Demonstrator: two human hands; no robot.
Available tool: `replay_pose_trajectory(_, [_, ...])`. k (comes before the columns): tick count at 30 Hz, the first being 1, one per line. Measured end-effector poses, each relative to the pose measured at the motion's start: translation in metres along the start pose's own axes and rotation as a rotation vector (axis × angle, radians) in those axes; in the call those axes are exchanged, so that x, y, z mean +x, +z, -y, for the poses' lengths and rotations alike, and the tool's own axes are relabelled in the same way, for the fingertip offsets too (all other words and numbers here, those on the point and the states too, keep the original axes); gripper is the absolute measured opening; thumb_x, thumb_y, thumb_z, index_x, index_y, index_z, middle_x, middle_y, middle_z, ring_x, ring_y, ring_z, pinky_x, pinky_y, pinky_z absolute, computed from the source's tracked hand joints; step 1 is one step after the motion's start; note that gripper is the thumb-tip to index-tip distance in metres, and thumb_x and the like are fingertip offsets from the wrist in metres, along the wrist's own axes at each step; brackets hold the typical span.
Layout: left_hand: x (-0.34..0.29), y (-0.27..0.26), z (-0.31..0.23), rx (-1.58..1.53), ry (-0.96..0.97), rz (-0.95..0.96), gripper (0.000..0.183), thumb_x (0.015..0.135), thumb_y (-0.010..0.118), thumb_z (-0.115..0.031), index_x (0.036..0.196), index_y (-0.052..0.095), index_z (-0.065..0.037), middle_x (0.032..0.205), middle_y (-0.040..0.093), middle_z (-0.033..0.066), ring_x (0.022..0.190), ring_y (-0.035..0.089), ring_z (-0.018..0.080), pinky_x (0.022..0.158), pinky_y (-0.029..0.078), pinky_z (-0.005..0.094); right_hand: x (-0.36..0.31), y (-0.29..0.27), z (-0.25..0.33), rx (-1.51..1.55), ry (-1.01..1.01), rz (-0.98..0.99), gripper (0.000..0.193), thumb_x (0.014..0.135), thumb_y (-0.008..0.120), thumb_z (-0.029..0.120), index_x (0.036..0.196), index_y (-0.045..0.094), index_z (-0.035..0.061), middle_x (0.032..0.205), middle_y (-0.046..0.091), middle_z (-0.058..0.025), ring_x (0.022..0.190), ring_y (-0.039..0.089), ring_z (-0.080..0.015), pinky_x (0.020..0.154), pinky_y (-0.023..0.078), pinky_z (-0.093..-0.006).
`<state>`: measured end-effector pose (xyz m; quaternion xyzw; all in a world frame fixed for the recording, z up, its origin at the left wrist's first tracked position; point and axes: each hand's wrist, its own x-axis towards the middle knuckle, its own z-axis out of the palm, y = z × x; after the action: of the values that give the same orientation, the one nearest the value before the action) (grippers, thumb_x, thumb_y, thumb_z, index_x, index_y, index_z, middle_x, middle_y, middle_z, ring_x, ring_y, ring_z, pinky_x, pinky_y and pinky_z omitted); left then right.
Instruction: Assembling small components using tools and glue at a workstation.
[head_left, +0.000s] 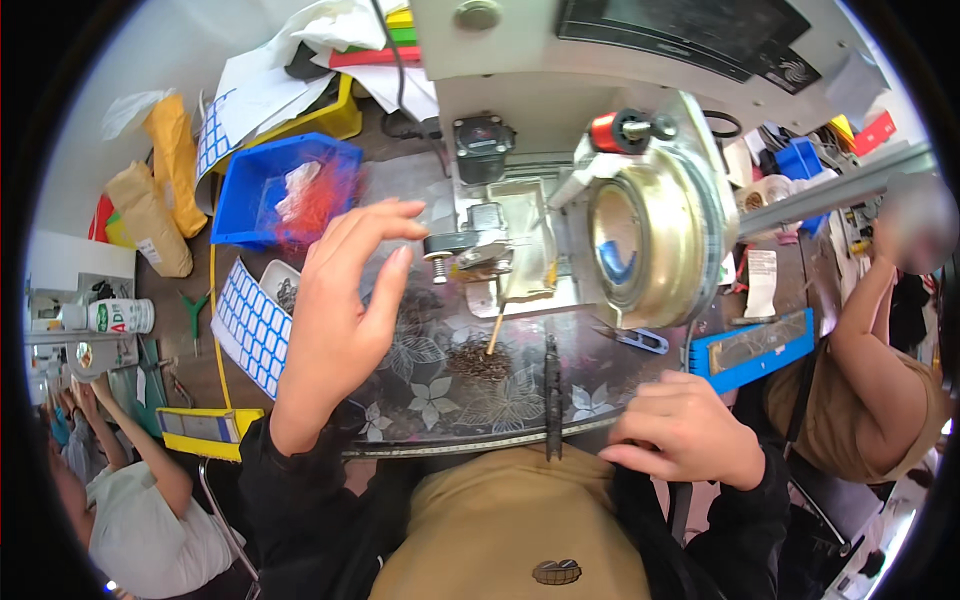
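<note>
Where fingers hover: small metal knob (437, 262).

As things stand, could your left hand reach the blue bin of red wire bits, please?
Probably yes. The left hand is raised in the air, fingers open, just right of the blue bin, whose top is open. Nothing lies between them.
</note>
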<state>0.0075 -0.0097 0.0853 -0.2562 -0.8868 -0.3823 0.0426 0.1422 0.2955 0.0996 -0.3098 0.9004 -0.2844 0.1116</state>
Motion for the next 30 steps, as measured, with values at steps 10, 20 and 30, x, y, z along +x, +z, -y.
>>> replay_pose_trajectory(10, [0.056, -0.017, -0.001, -0.105, 0.263, 0.243, 0.023, 0.088, 0.060, -0.005, 0.109, 0.069, -0.003, 0.130, 0.063, 0.0151, 0.125, 0.054, 0.0333, 0.107, 0.039, 0.0424, 0.041, 0.025, -0.003, 0.090, -0.106, 0.069, 0.026, 0.093, 0.067, 0.032, 0.076, 0.057, 0.0142, 0.064, 0.050, 0.0015, 0.066, 0.054, -0.0177, 0.063, 0.042, -0.0323])
replay_pose_trajectory(20, [0.083, -0.011, 0.009, -0.231, 0.385, 0.593, 0.019, 0.087, 0.059, -0.004, 0.103, 0.070, -0.002, 0.128, 0.065, 0.0153, 0.125, 0.055, 0.0350, 0.109, 0.039, 0.0458, 0.053, 0.030, -0.004, 0.136, -0.150, 0.071, 0.027, 0.092, 0.068, 0.029, 0.074, 0.054, 0.0140, 0.064, 0.046, 0.0007, 0.065, 0.052, -0.0168, 0.063, 0.040, -0.0313])
replay_pose_trajectory(30, [0.081, -0.014, 0.003, -0.253, 0.318, 0.518, 0.009, 0.083, 0.064, -0.004, 0.090, 0.070, 0.000, 0.115, 0.072, 0.0155, 0.114, 0.066, 0.0332, 0.106, 0.042, 0.0483, 0.057, 0.036, -0.004, 0.139, -0.160, 0.049, 0.022, 0.086, 0.075, 0.027, 0.075, 0.061, 0.0151, 0.064, 0.043, 0.0016, 0.062, 0.049, -0.0162, 0.062, 0.038, -0.0308])
